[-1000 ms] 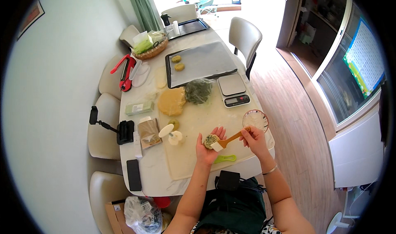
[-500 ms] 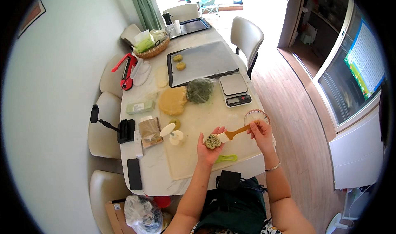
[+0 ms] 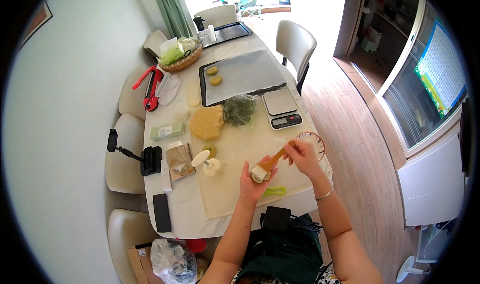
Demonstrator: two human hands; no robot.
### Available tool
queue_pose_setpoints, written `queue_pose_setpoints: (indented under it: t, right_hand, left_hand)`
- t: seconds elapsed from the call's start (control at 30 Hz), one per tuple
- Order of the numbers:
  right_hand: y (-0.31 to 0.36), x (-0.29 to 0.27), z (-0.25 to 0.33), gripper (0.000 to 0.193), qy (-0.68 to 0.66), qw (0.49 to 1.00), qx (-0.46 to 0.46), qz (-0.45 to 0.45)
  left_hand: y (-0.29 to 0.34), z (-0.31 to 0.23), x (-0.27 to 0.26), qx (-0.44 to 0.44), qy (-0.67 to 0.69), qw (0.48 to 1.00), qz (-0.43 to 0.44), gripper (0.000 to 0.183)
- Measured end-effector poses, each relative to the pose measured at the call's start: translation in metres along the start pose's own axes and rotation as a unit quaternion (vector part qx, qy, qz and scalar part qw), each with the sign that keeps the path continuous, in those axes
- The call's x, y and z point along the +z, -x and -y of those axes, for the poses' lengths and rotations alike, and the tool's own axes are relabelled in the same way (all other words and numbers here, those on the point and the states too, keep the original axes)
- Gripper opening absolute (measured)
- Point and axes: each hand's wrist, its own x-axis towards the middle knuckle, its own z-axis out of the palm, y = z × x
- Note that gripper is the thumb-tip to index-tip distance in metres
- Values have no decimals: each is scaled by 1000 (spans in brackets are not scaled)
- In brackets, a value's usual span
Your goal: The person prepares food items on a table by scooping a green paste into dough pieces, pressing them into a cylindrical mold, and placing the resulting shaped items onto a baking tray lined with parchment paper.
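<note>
- Left of the pastry mat point(image 3: 235, 154): brown packet point(image 3: 180, 160), white press mould point(image 3: 206, 162).
- Over the mat's near right part: left hand point(image 3: 254, 183), cupped under a small round cake point(image 3: 258, 175), fingers curled around it.
- Just right of the cake: right hand point(image 3: 301, 156), pinching a wooden brush point(image 3: 268, 165), bristles touching the cake.
- Off the mat's right edge: small glazing bowl point(image 3: 313, 143).
- Advised: light strokes, palm level, cake steady, thin even coat.

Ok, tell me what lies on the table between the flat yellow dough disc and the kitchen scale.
In the head view, a clump of dark green leafy filling on clear wrap lies between the yellow dough disc and the kitchen scale.
</note>
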Motion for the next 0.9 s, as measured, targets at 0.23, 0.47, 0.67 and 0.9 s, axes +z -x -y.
queue_pose_setpoints:
  t: [0.23,0.47,0.67,0.9]
  right_hand:
    - [-11,-2,18,20,-49,997,44,-35]
    - [-11,-24,10,22,-18,991,58,-122]
    - [-5,-15,7,21,13,991,47,-128]
    - [23,28,13,18,-14,996,6,-88]
  left_hand:
    - [5,-2,5,7,-64,998,13,68]
    - [2,-3,-2,5,-61,998,14,66]
    - [1,0,5,14,-54,997,-59,66]
    - [-5,3,-1,64,-53,996,-12,62]
